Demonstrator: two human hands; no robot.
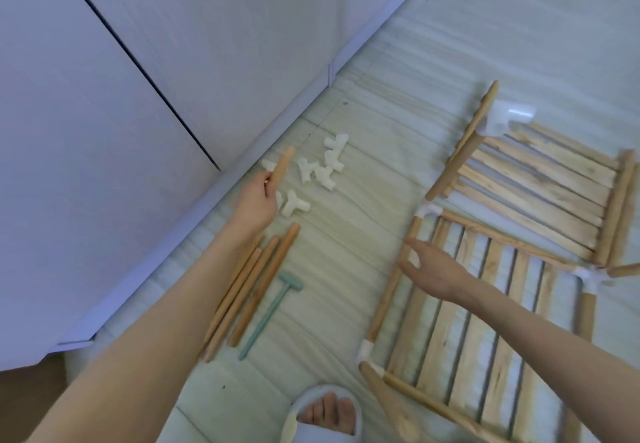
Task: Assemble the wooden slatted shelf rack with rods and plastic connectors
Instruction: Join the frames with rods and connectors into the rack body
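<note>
1. My left hand [254, 200] pinches a short rod [283, 165] at its near end; my right hand [434, 269] hangs open over the rack's side rail [393, 280].
2. Risk: an end pinch lets the rod swing and miss a socket.
3. Loose connectors [320, 171] lie just right of the grip; the slatted rack [485, 304] is well apart, under my right hand.

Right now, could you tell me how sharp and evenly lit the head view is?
Head view: soft, even, bluish light with no glare; wide-angle bending at the edges; motion blur on the right hand and near rack; the left hand with its rod reads slightly clearer.
</note>
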